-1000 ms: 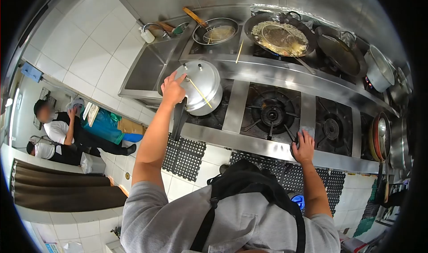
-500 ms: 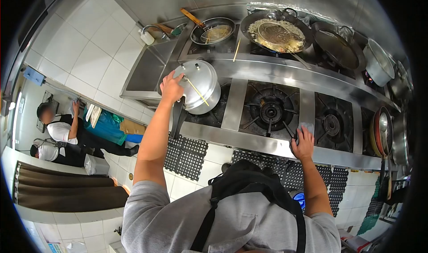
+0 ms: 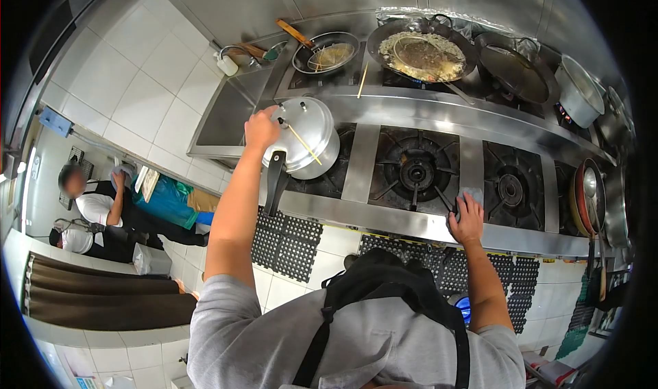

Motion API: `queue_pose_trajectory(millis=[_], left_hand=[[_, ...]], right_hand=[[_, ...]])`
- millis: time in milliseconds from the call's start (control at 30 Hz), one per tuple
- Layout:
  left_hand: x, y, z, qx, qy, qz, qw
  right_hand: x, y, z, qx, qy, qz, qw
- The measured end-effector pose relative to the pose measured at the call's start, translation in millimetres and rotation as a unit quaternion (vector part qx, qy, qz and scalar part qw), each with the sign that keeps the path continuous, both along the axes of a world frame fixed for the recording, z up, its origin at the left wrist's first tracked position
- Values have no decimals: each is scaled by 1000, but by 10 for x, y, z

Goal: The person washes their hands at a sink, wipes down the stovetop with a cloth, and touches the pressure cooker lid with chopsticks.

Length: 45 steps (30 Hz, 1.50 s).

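Note:
A silver pressure cooker (image 3: 317, 139) with a black handle (image 3: 275, 183) sits on the front left burner, a thin wooden stick (image 3: 301, 143) lying across its lid. My left hand (image 3: 262, 130) is at the lid's left side, fingers bent together near the small black valve; what they grip, if anything, cannot be made out. At the stove's front edge my right hand (image 3: 467, 220) rests on a grey cloth (image 3: 471, 197), fingers spread, beside a dark object partly hidden under the thumb.
Behind stand a wok of bubbling food (image 3: 445, 60) with a strainer, a dark wok (image 3: 517, 74), a pan with a strainer (image 3: 325, 52) and a metal pot (image 3: 579, 91). Stacked pans (image 3: 588, 197) are at right, a sink (image 3: 229, 111) at left. Two people (image 3: 103, 207) stand far left.
My left hand has shifted slightly up and left on the lid, uncovering more of the black handle. My right hand stays on the cloth. The view has shifted slightly.

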<state>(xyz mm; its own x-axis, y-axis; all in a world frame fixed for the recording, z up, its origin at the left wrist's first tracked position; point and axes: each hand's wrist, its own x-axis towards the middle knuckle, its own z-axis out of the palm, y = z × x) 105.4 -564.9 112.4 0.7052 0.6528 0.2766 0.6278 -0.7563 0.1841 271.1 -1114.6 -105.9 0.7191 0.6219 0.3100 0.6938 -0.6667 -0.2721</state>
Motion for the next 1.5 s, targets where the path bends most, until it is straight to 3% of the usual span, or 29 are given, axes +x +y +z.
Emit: queue_pose_trajectory(millis=[133, 867, 933, 1000, 1067, 1133, 1200, 1333, 1500], left_hand=[[65, 173, -54, 15, 81, 17, 996], [84, 75, -55, 38, 84, 24, 995], [27, 167, -129, 60, 28, 14, 998], [-11, 187, -153, 38, 15, 15, 999], [-87, 225, -164, 21, 10, 11, 1000], [-96, 273, -180, 6, -21, -76, 997], [-98, 255, -66, -11, -15, -82, 996], [-83, 386, 12, -33, -24, -155, 987], [-74, 546, -40, 40, 21, -233, 972]], right_hand=[[-1, -6, -12, 15, -9, 5, 1000], [26, 72, 18, -1, 51, -15, 999], [42, 266, 77, -4, 52, -51, 997], [-60, 636, 396, 90, 66, -11, 994], [-199, 1130, 650, 177, 206, 59, 961], [-493, 1655, 807, 249, 228, 120, 934], [-768, 2100, 1122, 241, 290, 174, 910], [-1094, 2873, 1285, 230, 255, 202, 917], [-1162, 3408, 1218, 283, 215, 215, 910]])
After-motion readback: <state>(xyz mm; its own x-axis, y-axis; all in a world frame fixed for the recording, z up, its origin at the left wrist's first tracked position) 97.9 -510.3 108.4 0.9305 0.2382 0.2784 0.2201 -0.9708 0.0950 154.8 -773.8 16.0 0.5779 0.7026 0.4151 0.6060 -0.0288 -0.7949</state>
